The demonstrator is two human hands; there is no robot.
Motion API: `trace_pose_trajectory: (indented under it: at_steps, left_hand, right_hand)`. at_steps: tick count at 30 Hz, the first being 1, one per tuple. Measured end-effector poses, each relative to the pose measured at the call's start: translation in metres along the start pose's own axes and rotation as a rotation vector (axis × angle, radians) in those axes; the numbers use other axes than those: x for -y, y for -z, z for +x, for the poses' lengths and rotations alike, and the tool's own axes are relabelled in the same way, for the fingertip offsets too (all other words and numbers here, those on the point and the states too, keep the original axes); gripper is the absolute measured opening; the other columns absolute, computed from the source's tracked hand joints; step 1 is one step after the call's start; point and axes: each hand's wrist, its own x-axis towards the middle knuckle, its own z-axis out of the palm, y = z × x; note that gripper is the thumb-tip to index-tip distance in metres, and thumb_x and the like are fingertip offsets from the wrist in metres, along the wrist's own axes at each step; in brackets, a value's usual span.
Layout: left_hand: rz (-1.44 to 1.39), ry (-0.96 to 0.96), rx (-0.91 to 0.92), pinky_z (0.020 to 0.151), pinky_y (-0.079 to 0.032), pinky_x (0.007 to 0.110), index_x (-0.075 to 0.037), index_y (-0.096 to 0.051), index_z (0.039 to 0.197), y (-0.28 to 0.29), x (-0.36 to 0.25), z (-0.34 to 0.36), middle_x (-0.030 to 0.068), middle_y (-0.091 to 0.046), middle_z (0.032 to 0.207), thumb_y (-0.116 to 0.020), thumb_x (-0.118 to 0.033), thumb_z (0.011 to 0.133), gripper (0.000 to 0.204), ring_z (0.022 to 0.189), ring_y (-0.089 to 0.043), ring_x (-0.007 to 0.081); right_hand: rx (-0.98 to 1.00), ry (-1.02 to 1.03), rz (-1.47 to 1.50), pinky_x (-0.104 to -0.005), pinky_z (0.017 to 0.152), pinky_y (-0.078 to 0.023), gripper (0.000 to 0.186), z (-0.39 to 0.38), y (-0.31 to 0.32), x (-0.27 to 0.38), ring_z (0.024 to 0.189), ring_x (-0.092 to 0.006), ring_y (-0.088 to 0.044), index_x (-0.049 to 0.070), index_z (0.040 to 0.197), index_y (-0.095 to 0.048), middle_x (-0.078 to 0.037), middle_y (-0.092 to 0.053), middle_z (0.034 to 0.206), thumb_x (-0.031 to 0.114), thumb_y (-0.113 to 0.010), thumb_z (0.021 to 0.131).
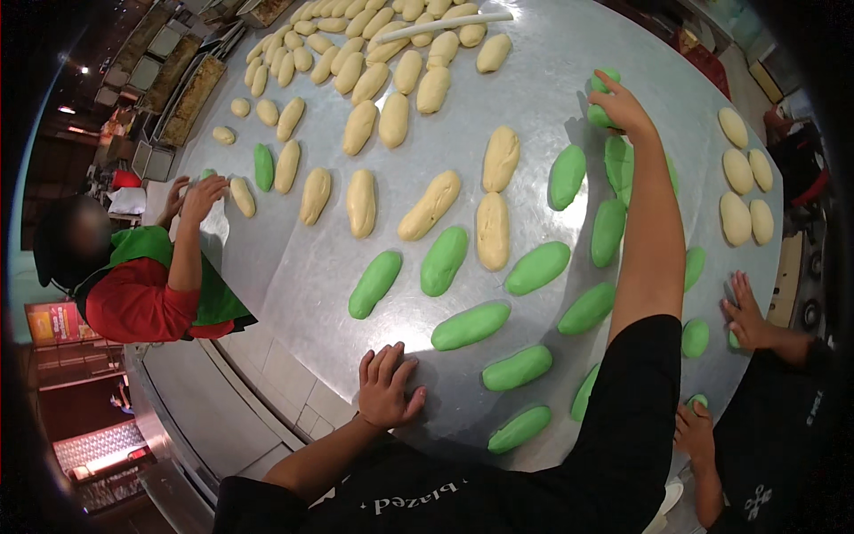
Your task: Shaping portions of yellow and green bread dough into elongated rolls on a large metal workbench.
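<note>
My left hand (388, 390) rests open on the steel table near its front edge, fingers spread, left of a green dough log (518, 368). My right arm stretches toward the far right, where my right hand (623, 107) has its fingers curled over a green dough piece (599, 116), which they partly hide. Just below that hand lie more green logs (567, 178), one partly covered by my forearm. Other green logs (443, 261) are spread across the near half of the table. Cream dough logs (360, 203) lie beyond them, with many more bunched at the far left.
A co-worker (133, 303) in red and green handles dough at the left edge. Another person's hands (747, 316) work at the right edge. A white rod (480, 20) lies among the far dough. Stacked trays (165, 80) stand at the far left; several cream pieces (736, 218) sit at right.
</note>
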Motion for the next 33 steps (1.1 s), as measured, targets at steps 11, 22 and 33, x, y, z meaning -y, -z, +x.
trace_pose_trajectory:
  at_steps: [11, 22, 33]
  left_hand:
    - [-0.023, -0.107, 0.011, 0.109, -0.028, 0.056, -0.011, -0.060, 0.118, 0.003, 0.011, 0.003, 0.0185, -0.047, 0.135, -0.070, -0.039, 0.075, 0.053, 0.124, -0.044, 0.0375]
    - [-0.329, -0.249, -0.111, 0.110, -0.027, 0.054, -0.004, -0.040, 0.138, -0.012, 0.037, 0.006, 0.0197, -0.046, 0.136, -0.065, -0.040, 0.086, 0.067, 0.128, -0.042, 0.0365]
    - [-1.791, 0.078, 0.993, 0.081, -0.055, 0.035, -0.003, -0.052, 0.129, 0.044, 0.073, -0.014, 0.0099, -0.061, 0.113, -0.050, -0.036, 0.102, 0.043, 0.101, -0.062, 0.0187]
  right_hand:
    - [-0.130, -0.107, 0.511, -0.0282, 0.058, -0.040, 0.063, -0.031, -0.005, 0.007, 0.077, -0.0107, -0.055, 0.011, 0.139, -0.056, 0.000, -0.062, 0.094, 0.027, -0.068, 0.080]
    - [0.564, 0.109, 0.724, -0.0350, 0.112, -0.031, 0.068, -0.340, -0.085, 0.076, 0.130, -0.0208, -0.046, 0.001, 0.143, -0.048, -0.010, -0.050, 0.145, 0.019, -0.068, 0.081]
    - [0.643, -0.154, 1.419, -0.0340, 0.097, -0.047, 0.071, -0.553, -0.217, 0.073, 0.111, -0.0212, -0.059, 0.002, 0.149, -0.036, -0.014, -0.058, 0.128, 0.016, -0.065, 0.085]
